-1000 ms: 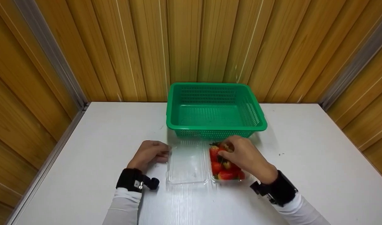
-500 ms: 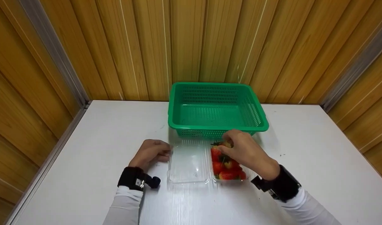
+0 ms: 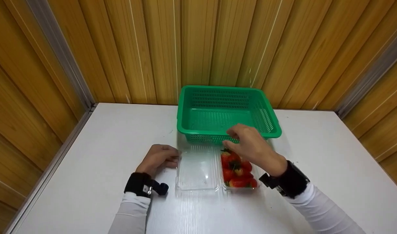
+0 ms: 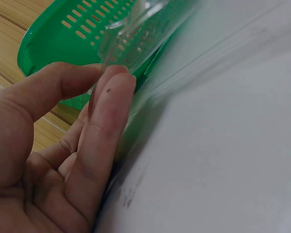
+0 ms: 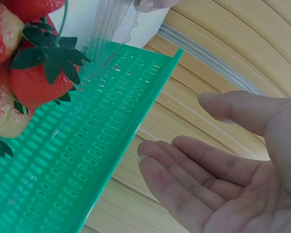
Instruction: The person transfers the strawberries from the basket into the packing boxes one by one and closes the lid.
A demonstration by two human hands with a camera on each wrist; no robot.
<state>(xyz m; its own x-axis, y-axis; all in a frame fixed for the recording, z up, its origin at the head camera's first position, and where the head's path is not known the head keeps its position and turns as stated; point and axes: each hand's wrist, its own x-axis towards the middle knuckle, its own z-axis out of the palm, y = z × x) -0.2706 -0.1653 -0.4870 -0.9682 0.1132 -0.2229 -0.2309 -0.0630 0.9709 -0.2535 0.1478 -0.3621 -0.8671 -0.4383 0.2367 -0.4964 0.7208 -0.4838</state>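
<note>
1. The work surface was a white table (image 3: 88, 156), set into a corner of vertical wooden wall panels (image 3: 146, 48) with grey metal strips at both corners.
2. A green basket (image 3: 227, 112) stood at the far middle of the table, close to the wall.
3. A clear plastic clamshell box (image 3: 214, 167) lay open just in front of the basket — its lid (image 3: 197, 167) on the left, its tray of strawberries (image 3: 236, 169) on the right.
4. The left hand (image 3: 158, 157) rested on the table at the lid's left edge; the left wrist view showed thumb and fingertips (image 4: 111, 92) pinching that clear edge.
5. The right hand (image 3: 249, 143) hovered over the basket's near rim and the tray's far end — fingers loosely extended, palm empty in the right wrist view.
</note>
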